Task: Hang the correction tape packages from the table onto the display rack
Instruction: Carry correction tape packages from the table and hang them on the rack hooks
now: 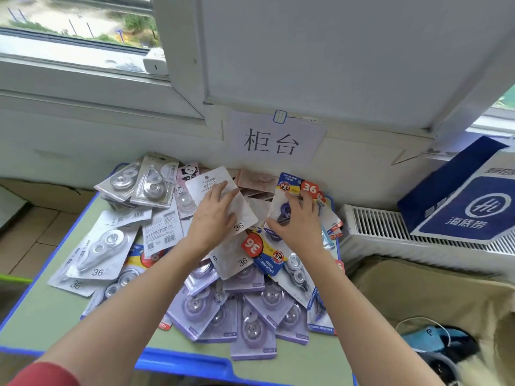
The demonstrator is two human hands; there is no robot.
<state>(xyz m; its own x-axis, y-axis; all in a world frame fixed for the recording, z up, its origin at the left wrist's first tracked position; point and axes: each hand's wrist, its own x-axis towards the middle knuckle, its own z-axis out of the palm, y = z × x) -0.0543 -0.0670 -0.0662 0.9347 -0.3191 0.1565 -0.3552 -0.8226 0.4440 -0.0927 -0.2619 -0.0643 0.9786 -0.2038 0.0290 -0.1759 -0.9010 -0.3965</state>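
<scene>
Head view, right hand (295,228) fingers (306,203) curled over blue package (288,188)

counter (41,316): green top, blue rim (178,358), standing against the wall under the window
pile: correction tape packages (223,274) are covering most of the top in a loose overlapping heap
back left: clear-and-grey packs (145,185) are lying stacked, panda pack (188,172) just beside them
left: white cards marked 36 (97,254) are lying face up, barcode backs (161,229) beside them
near middle: lilac packs (250,330) are fanning toward the near edge
right: blue-and-yellow packs (271,256) with red 36 stickers are lying by the right edge
</scene>
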